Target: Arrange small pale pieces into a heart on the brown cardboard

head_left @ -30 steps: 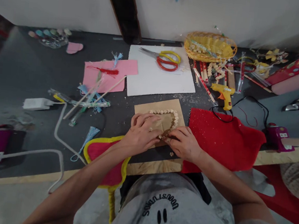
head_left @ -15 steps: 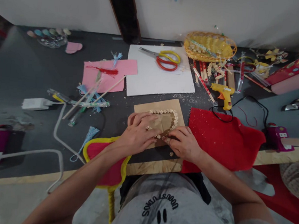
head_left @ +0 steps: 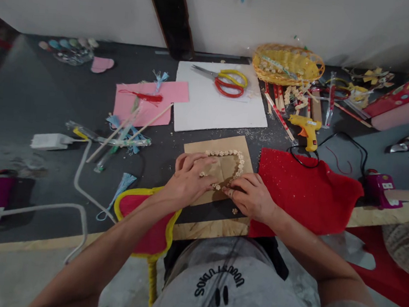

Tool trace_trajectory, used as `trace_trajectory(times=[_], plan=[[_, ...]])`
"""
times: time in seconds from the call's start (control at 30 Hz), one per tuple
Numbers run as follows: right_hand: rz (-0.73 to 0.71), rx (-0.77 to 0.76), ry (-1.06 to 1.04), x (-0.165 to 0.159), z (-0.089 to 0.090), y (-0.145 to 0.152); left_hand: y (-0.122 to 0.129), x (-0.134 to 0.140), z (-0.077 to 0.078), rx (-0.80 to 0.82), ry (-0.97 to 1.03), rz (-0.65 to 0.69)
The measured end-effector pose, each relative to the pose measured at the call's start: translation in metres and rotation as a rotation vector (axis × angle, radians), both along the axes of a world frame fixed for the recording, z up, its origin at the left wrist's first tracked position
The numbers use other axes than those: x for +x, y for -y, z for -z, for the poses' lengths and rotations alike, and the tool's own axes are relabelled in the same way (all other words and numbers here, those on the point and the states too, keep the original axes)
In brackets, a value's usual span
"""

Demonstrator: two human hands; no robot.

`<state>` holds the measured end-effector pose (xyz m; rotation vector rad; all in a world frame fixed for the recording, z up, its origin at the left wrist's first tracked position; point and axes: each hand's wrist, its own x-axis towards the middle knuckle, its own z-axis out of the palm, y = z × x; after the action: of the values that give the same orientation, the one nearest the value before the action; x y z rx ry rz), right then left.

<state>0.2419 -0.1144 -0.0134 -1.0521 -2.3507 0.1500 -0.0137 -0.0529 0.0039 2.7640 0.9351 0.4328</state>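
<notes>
A ring of small cream flower-shaped pieces (head_left: 240, 161) lies on a sheet of brown paper (head_left: 200, 146), and both hands are at its near side. My left hand (head_left: 190, 177) covers the left part of the ring, its curled fingers closed on the pieces. From the right, my right hand (head_left: 249, 192) pinches the ring's lower right, close to the left fingertips. The exact grip under the fingers is partly hidden. One loose flower piece (head_left: 235, 211) lies on the dark table just below my right hand.
Red felt (head_left: 304, 195) is right of the paper, with a yellow glue gun (head_left: 308, 131) behind it. Scissors (head_left: 230, 83) rest on a white board (head_left: 196, 117). A wicker basket (head_left: 286, 79) stands at the back. Sticks and tassels (head_left: 129, 137) lie left; a yellow-edged pink chair (head_left: 148, 220) is near.
My left fingertips have shifted slightly left at the ring's near edge, showing more of the flower pieces there. My right hand stays nearly still.
</notes>
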Motion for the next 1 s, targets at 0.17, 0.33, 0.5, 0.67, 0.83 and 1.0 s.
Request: trace_trajectory(times=[0.17,0.33,0.5,0.67,0.83,1.0], plan=[[0.001,-0.005,0.009,0.0,0.0,0.0,0.002,0.005,-0.001,-0.019,-0.015,0.004],[0.0,0.007,0.007,0.001,-0.002,0.0,0.003,0.012,0.0,-0.006,0.014,-0.006],[0.009,0.017,0.016,0.001,-0.003,0.0,0.005,0.009,0.0,0.004,0.007,-0.008],[0.022,0.046,0.0,0.0,-0.005,0.0,0.011,0.001,-0.006,0.038,-0.036,-0.024],[0.026,0.054,0.012,0.0,-0.002,0.0,0.027,-0.003,-0.013,0.057,-0.008,-0.057],[-0.003,0.034,-0.054,0.003,0.0,0.001,0.045,0.003,-0.012,0.116,0.02,-0.123]])
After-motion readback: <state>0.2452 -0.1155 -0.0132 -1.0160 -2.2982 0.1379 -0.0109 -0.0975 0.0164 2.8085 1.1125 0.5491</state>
